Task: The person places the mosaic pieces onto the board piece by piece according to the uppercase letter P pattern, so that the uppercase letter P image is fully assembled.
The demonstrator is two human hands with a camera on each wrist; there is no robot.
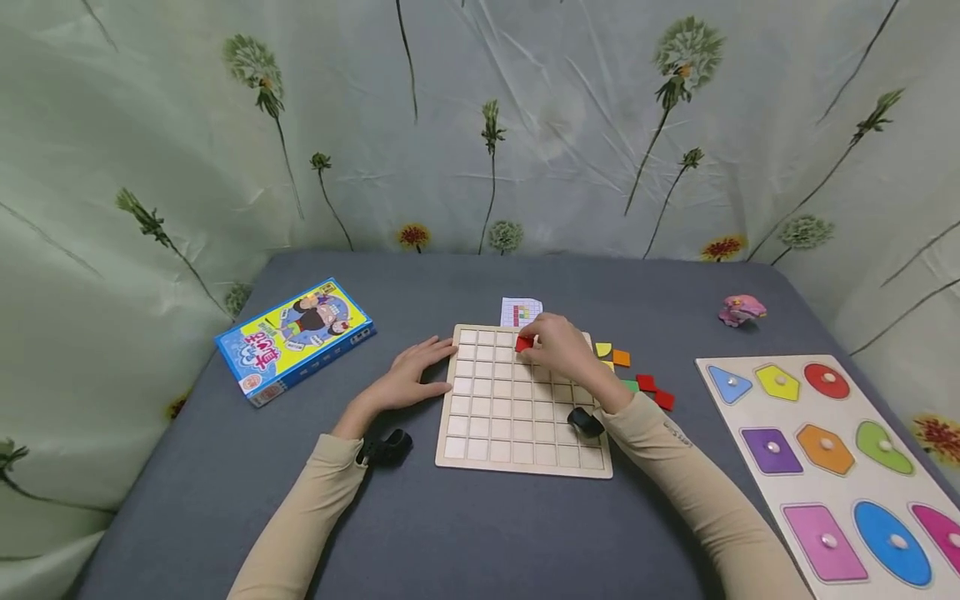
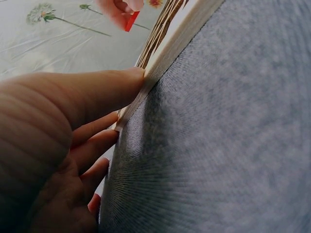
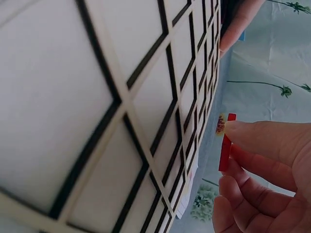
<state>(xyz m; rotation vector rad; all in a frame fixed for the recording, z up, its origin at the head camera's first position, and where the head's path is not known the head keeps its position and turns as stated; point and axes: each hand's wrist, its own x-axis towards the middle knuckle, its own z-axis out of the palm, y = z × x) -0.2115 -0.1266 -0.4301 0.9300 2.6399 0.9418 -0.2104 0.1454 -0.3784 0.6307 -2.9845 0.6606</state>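
Over the far part of a wooden grid board point(image 1: 491, 406), my right hand point(image 1: 558, 343) pinches a red square tile point(image 1: 523, 343) between thumb and fingers. The right wrist view shows that tile point(image 3: 227, 150) on edge, apart from the board's surface. My left hand point(image 1: 411, 372) rests at the board's left edge with fingers extended. In the left wrist view, the thumb point(image 2: 112, 90) and fingertips touch the board's side point(image 2: 160, 58). Pale squares fill the grid's cells. A small printed card point(image 1: 521, 311) with a coloured grid pattern lies just beyond the board.
Right of the board lie loose red tiles point(image 1: 663, 400), an orange tile point(image 1: 621, 357), yellow pieces point(image 1: 603, 349) and a green piece point(image 1: 630, 386). A blue and yellow box point(image 1: 296, 340) sits left. A shape puzzle board point(image 1: 795, 487) and a pink toy point(image 1: 742, 310) are at right.
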